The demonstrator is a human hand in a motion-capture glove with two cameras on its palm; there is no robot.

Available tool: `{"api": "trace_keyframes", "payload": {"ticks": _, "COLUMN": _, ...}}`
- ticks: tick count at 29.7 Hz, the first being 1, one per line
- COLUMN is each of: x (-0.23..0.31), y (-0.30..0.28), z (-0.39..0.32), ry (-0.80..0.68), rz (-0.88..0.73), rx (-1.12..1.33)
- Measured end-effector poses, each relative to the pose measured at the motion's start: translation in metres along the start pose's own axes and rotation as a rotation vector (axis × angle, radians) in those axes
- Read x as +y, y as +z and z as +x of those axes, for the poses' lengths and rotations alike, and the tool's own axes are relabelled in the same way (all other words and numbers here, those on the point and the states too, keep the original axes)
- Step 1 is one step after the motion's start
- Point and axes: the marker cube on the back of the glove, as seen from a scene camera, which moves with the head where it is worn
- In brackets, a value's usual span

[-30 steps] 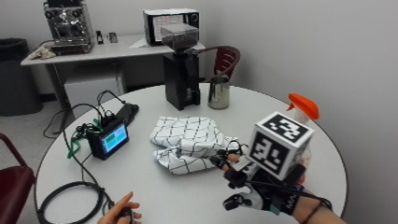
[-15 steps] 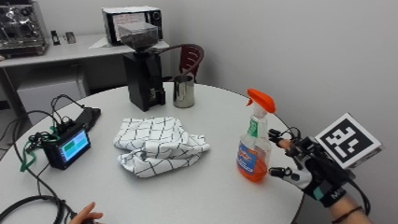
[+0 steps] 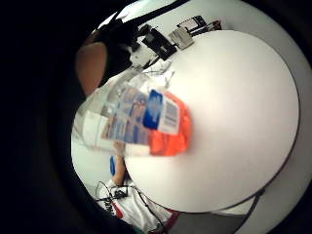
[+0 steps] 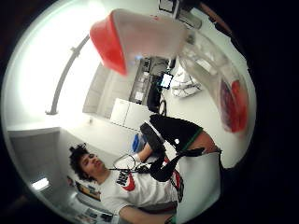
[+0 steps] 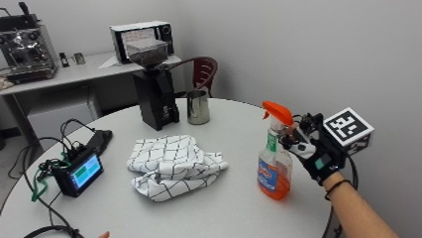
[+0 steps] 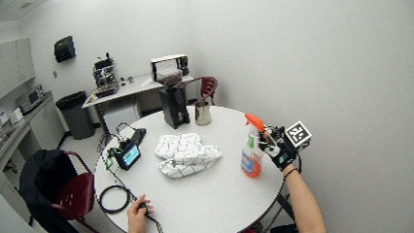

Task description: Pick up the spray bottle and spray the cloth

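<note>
We take the step in hand to be the grasp itself: the spray bottle [image 5: 276,157] stands upright on the round white table [image 5: 217,208], near its right-hand edge, and our gloved right hand [image 5: 314,150] is at the bottle's neck, just under the orange trigger head [image 5: 278,113]. In the outside view the fingers [image 5: 293,140] appear curled against the neck, but we cannot tell whether they fully close round it or only touch it; the base appears to rest on the table. To do the step well, we judge that the hand should settle round the neck, with one finger free for the trigger, before lifting. The nozzle points away from the hand, toward the black-and-white checked cloth [image 5: 173,166], which lies crumpled well apart from the bottle, nearer the table's middle. We would lift straight up, keep the bottle upright, and carry it closer to the cloth before squeezing. Also on the table are a black coffee grinder [image 5: 154,88] and, beside it, a steel pitcher [image 5: 197,106] at the far side, and a small monitor [image 5: 79,173] with cables near the left edge; spray should be kept off the monitor. Behind, a counter [image 5: 73,74] carries an espresso machine [image 5: 26,22].
</note>
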Motion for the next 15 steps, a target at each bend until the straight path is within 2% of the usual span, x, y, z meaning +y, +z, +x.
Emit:
{"api": "trace_keyframes", "payload": {"ticks": 9, "x": -0.026, "y": 0.008, "z": 0.006, "ry": 0.013, "rz": 0.003, "rx": -0.14}}
{"api": "trace_keyframes", "payload": {"ticks": 15, "x": -0.028, "y": 0.018, "z": 0.005, "ry": 0.019, "rz": 0.039, "rx": -0.124}}
